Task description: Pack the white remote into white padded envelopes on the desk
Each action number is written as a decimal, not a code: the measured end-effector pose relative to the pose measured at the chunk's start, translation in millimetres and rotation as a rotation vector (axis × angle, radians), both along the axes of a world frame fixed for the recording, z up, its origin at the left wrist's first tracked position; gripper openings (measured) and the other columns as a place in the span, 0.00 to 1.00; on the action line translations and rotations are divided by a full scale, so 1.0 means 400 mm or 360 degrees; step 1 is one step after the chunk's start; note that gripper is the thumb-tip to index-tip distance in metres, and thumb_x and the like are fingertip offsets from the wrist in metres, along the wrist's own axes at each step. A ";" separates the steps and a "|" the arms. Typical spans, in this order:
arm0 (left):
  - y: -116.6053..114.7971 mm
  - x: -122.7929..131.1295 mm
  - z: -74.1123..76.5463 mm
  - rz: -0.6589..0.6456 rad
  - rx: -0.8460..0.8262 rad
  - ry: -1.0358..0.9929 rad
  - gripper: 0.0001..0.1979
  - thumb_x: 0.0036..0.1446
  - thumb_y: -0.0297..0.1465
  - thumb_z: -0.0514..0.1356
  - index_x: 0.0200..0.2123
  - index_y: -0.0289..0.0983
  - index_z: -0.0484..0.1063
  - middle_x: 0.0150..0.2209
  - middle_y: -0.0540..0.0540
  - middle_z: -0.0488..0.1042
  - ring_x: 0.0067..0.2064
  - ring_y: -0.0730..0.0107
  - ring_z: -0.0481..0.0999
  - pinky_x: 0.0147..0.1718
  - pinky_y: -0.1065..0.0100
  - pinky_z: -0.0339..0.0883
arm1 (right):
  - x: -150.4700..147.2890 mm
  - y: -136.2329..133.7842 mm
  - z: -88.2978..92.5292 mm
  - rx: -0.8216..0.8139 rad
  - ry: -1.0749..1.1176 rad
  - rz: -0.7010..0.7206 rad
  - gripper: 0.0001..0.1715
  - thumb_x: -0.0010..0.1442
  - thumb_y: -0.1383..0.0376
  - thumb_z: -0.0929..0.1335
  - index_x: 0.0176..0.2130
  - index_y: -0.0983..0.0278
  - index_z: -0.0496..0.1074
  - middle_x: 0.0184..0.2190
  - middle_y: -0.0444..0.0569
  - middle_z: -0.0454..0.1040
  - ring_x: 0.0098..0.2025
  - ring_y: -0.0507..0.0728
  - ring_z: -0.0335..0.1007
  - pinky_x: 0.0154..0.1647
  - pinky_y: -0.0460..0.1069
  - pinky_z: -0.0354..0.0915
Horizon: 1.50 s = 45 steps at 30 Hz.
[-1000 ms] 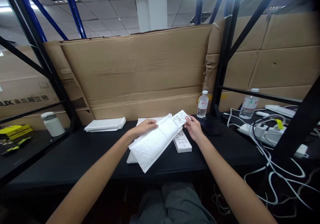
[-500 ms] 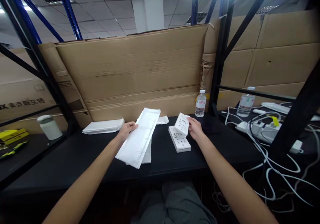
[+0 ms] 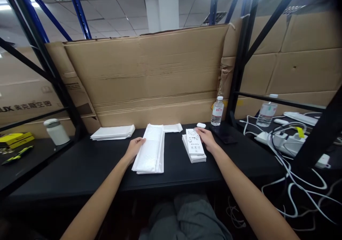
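My left hand (image 3: 135,149) is closed on the left edge of a white padded envelope (image 3: 150,149), which lies over another white envelope on the black table. My right hand (image 3: 207,139) is closed, fingers at the upper right edge of a flat white box (image 3: 194,142) printed with small dark drawings. That box rests on a white box stack (image 3: 196,159) and sits slightly askew on it. Behind my left hand lies a pile of white envelopes (image 3: 113,132). Another white envelope (image 3: 173,127) is partly hidden behind the one I hold.
A water bottle (image 3: 217,111), a small white case (image 3: 201,125) and a dark phone (image 3: 224,134) are beyond my right hand. White cables and a power strip (image 3: 278,142) lie to the right. A white flask (image 3: 56,132) stands left, past the black rack post (image 3: 65,101).
The envelope in my left hand has come down flat onto the other one. The box in my right hand has gone from tilted up to lying on the stack.
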<state>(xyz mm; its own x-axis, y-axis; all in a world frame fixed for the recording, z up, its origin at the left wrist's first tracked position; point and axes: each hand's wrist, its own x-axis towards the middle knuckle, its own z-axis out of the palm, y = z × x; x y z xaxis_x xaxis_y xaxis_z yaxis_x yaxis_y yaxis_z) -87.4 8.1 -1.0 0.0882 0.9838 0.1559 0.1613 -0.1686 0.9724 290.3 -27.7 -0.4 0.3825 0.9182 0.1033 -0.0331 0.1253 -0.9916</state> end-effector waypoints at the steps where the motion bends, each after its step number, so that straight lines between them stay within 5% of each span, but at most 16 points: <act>1: 0.002 -0.003 -0.005 0.0009 0.0023 0.0045 0.19 0.48 0.46 0.63 0.28 0.34 0.70 0.26 0.50 0.69 0.27 0.72 0.66 0.25 0.73 0.57 | 0.000 0.000 -0.001 -0.0018 -0.0050 -0.0002 0.22 0.51 0.59 0.70 0.44 0.67 0.76 0.21 0.44 0.71 0.18 0.48 0.57 0.16 0.44 0.50; 7: -0.003 -0.002 -0.020 0.0041 0.0129 0.0293 0.17 0.50 0.45 0.59 0.26 0.34 0.69 0.23 0.51 0.67 0.25 0.73 0.64 0.24 0.73 0.53 | 0.000 0.004 -0.011 -0.0061 -0.0172 0.0039 0.26 0.50 0.60 0.71 0.49 0.67 0.73 0.31 0.50 0.77 0.27 0.53 0.69 0.21 0.45 0.59; 22: 0.002 0.014 -0.027 0.0223 0.0297 0.0764 0.13 0.51 0.39 0.56 0.20 0.37 0.65 0.20 0.51 0.67 0.25 0.70 0.65 0.25 0.71 0.52 | -0.009 -0.006 -0.003 -0.0133 -0.0260 0.0112 0.25 0.52 0.63 0.71 0.50 0.68 0.74 0.36 0.52 0.78 0.34 0.54 0.72 0.32 0.46 0.64; 34: 0.002 0.004 -0.032 0.0200 0.0269 0.0411 0.12 0.48 0.40 0.60 0.27 0.38 0.64 0.20 0.54 0.61 0.24 0.71 0.61 0.25 0.71 0.52 | -0.005 0.000 -0.013 -0.0082 -0.0249 0.0143 0.25 0.51 0.62 0.72 0.49 0.66 0.75 0.35 0.50 0.78 0.34 0.55 0.73 0.34 0.47 0.65; 38: 0.041 -0.015 -0.030 0.0370 0.0465 0.0404 0.11 0.49 0.40 0.59 0.28 0.39 0.62 0.24 0.53 0.64 0.27 0.70 0.64 0.30 0.70 0.57 | -0.006 -0.001 -0.010 -0.0043 -0.0254 0.0122 0.25 0.51 0.62 0.72 0.49 0.67 0.75 0.34 0.50 0.78 0.34 0.55 0.72 0.36 0.48 0.65; 45: 0.175 -0.045 -0.041 0.0266 0.0477 0.0607 0.10 0.45 0.32 0.60 0.35 0.39 0.68 0.31 0.48 0.72 0.34 0.64 0.71 0.39 0.65 0.63 | -0.010 -0.008 -0.001 -0.0038 -0.0244 0.0118 0.22 0.52 0.63 0.71 0.47 0.67 0.75 0.34 0.51 0.78 0.35 0.55 0.72 0.35 0.47 0.64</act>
<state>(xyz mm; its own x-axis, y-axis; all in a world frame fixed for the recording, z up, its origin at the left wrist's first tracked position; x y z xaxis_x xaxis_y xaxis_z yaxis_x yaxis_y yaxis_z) -105.2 78.0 -17.3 0.0389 0.9063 0.4207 0.5439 -0.3724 0.7520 286.3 -30.8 -0.7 0.2949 0.9463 0.1328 0.1104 0.1043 -0.9884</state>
